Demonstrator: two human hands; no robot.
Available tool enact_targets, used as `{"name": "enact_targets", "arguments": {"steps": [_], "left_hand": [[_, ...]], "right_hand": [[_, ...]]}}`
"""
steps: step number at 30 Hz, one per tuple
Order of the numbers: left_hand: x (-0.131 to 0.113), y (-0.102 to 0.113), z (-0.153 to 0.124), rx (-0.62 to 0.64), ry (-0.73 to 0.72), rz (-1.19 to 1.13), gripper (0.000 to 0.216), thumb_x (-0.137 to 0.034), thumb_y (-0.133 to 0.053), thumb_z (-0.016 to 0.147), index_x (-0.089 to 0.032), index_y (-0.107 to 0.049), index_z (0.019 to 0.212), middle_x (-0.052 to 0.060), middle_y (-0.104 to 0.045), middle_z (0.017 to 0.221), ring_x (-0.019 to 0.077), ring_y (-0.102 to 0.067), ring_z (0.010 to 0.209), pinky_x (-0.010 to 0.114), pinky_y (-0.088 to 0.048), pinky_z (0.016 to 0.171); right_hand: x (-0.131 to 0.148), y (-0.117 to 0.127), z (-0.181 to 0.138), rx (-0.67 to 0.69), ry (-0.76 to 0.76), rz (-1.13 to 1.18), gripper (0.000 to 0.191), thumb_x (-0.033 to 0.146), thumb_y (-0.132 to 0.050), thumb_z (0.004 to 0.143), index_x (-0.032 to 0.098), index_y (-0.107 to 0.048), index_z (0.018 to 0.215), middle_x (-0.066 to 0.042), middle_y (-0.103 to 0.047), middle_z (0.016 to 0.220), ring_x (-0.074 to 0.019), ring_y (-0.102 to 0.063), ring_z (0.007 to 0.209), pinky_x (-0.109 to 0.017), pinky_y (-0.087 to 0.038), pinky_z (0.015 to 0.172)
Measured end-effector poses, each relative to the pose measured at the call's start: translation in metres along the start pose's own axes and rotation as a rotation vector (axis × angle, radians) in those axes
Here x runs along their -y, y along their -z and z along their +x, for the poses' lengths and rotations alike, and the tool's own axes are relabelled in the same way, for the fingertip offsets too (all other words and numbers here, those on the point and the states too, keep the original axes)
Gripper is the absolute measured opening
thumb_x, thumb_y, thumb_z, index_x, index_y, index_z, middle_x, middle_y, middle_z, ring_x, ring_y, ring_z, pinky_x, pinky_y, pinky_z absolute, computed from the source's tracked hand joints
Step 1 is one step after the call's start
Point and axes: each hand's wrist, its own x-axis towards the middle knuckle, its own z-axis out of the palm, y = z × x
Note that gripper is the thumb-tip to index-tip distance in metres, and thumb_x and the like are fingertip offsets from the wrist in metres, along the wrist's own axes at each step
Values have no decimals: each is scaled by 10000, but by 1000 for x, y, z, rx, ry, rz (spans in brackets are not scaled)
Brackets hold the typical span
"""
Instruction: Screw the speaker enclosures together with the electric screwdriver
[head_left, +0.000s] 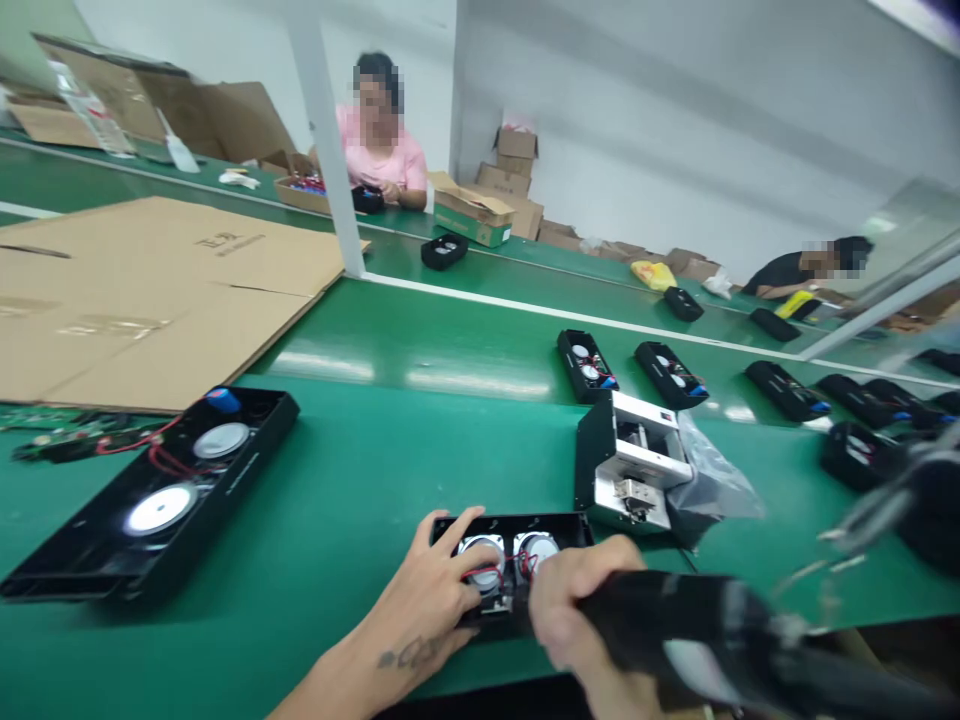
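A small black speaker housing (517, 530) lies open near the front edge of the green bench, showing two round white drivers and red wires. My left hand (439, 590) rests on its left end, fingers curled over the left driver, holding it. My right hand (570, 610) is wrapped round the black handle of a power tool (675, 625), whose front end sits over the housing's near edge. The tool's tip is hidden behind my hand.
A larger open speaker housing (161, 490) lies at left beside a circuit board (67, 440). A white metal fixture (637, 470) with a plastic bag stands behind my work. Several black housings (667, 372) ride the belt. Flat cardboard (150, 290) lies at back left. Two people sit beyond.
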Motion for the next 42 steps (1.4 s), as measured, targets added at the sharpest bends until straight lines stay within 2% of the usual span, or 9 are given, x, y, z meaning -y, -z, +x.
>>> {"name": "enact_targets", "arguments": {"steps": [3, 6, 9, 12, 17, 23, 27, 32, 42], "left_hand": [[11, -3, -13, -72, -27, 37, 311, -538, -1023, 789, -305, -835, 873, -2, -754, 1359, 421, -456, 1597, 615, -194, 1358], [15, -5, -24, -196, -95, 53, 370, -607, -990, 801, -289, -808, 850, 21, -753, 1373, 444, -410, 1637, 655, -42, 1411], [5, -2, -22, -238, -113, 64, 290, -542, -907, 913, -284, -786, 970, 46, -757, 1353, 419, -380, 1674, 661, 28, 1426], [-13, 3, -7, -243, -112, 65, 265, -487, -877, 962, -282, -740, 1057, 20, -783, 1197, 369, -512, 1598, 595, 50, 1444], [-31, 8, 17, -197, -104, 129, 460, -571, -921, 930, -289, -692, 1212, -42, -804, 1115, 336, -682, 1391, 475, 151, 1429], [-30, -5, 23, -124, -81, 163, 593, -694, -937, 863, -283, -707, 1224, -23, -816, 1023, 347, -740, 1220, 620, -53, 1422], [-34, -10, 25, -112, -75, 147, 473, -619, -969, 865, -285, -708, 1074, -60, -786, 890, 293, -748, 1120, 605, -84, 1423], [-40, -10, 24, -78, -51, 139, 265, -394, -907, 983, -252, -696, 1058, -75, -762, 820, 199, -735, 893, 555, -240, 1403], [-43, -13, 23, -95, -47, 123, 187, -372, -816, 1051, -230, -707, 1105, -45, -748, 817, 199, -722, 798, 551, -484, 1218]], "right_hand": [[24, 44, 36, -351, 206, 47, 170, 283, -775, 1022, 307, -613, 1069, 123, -507, 577, -106, -428, 444, -269, -414, 502], [25, 95, 73, -636, 282, -185, 367, 283, -941, 859, 253, -656, 1089, 119, -567, 573, -125, -509, 473, -303, -460, 548], [6, 128, 96, -681, 244, -323, 389, 378, -954, 857, 228, -641, 1035, 100, -628, 586, -129, -550, 466, -322, -487, 576], [-13, 138, 104, -629, 207, -337, 425, 448, -951, 845, 229, -614, 981, 102, -615, 556, -121, -543, 434, -302, -471, 540], [-16, 137, 95, -437, 22, -388, 416, 460, -978, 810, 202, -683, 950, 78, -606, 534, -119, -520, 417, -275, -442, 468], [-9, 139, 47, -343, -84, -265, 356, 404, -932, 895, 231, -669, 1061, 95, -571, 562, -126, -527, 401, -272, -456, 436], [15, 130, 20, -263, -26, -84, 287, 391, -871, 966, 256, -682, 1133, 61, -623, 634, -136, -587, 472, -265, -488, 474], [40, 99, 1, -183, 43, 93, 250, 508, -745, 1049, 303, -672, 1173, 88, -504, 600, -110, -435, 471, -260, -402, 486], [7, 49, -7, -47, 54, 118, 98, 416, -605, 1132, 361, -600, 1213, 99, -413, 651, -121, -408, 533, -261, -355, 530]]}}
